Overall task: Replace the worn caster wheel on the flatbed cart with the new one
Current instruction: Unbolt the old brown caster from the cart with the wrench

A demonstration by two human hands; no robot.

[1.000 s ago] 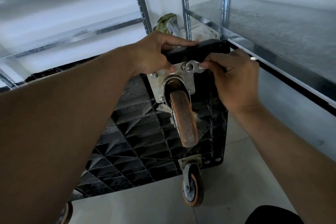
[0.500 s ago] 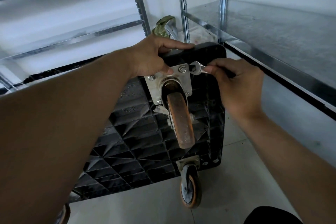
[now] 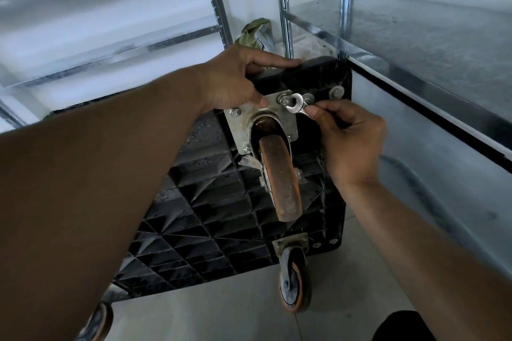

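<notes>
The black flatbed cart [image 3: 210, 219] stands tipped on its edge, its ribbed underside facing me. A worn orange caster wheel [image 3: 279, 177] hangs from a metal mounting plate [image 3: 274, 116] near the cart's top edge. My left hand [image 3: 238, 80] grips that top edge, thumb resting on the plate. My right hand [image 3: 349, 141] pinches a small silver open-end wrench [image 3: 296, 104]. The wrench's jaw lies just right of the plate's upper right bolt [image 3: 283, 99], apart from it.
A second caster [image 3: 295, 282] sits at the cart's lower corner above the tiled floor, and a third wheel [image 3: 97, 324] shows at the bottom left. Metal shelving [image 3: 415, 36] runs close on the right; upright posts [image 3: 282, 3] stand behind. A green bundle [image 3: 250, 32] lies behind the cart.
The wrench's ring sat over the upper right bolt a second ago. It came off to the right, and its jaw now lies beside the bolt. My left hand kept its grip.
</notes>
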